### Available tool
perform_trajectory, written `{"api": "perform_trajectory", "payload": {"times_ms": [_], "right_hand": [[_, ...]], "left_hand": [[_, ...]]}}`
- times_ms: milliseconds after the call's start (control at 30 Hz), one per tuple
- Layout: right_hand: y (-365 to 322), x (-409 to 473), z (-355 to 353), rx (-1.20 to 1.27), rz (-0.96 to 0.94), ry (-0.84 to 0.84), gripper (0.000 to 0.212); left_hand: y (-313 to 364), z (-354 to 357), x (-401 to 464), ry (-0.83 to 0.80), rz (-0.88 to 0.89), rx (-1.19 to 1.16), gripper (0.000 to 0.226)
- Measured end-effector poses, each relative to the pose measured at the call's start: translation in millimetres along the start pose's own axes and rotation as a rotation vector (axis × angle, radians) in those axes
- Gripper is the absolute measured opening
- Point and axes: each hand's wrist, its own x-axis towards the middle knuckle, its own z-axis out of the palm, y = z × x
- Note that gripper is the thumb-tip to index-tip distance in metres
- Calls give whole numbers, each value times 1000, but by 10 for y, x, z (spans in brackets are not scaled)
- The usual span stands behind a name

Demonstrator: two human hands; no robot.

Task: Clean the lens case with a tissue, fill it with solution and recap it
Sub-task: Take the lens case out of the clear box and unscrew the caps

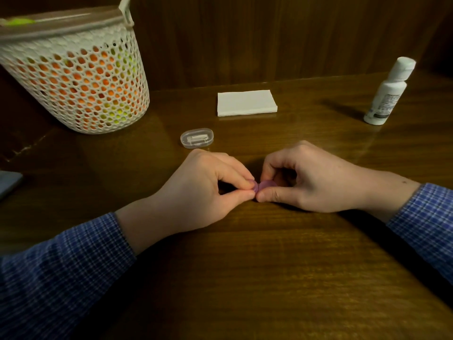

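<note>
A small purple lens case (263, 185) lies low over the wooden table (245, 266), held between both hands and mostly hidden by fingers. My left hand (208, 190) pinches its left end between thumb and forefinger. My right hand (301, 177) curls round its right cap with thumb and fingers. A folded white tissue stack (246, 103) lies beyond the hands. The white solution bottle (389, 92) stands capped at the far right.
A white mesh basket (78, 77) with orange and green contents stands at the back left. A small clear plastic box (196, 138) lies just beyond my left hand. A grey flat object (8, 182) pokes in at the left edge. A wooden wall backs the table.
</note>
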Motion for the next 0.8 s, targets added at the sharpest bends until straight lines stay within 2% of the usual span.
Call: {"api": "perform_trajectory", "payload": {"times_ms": [800], "right_hand": [[-9, 9, -24, -35, -13, -51, 22]], "left_hand": [[-42, -16, 2, -25, 20, -46, 13]]}}
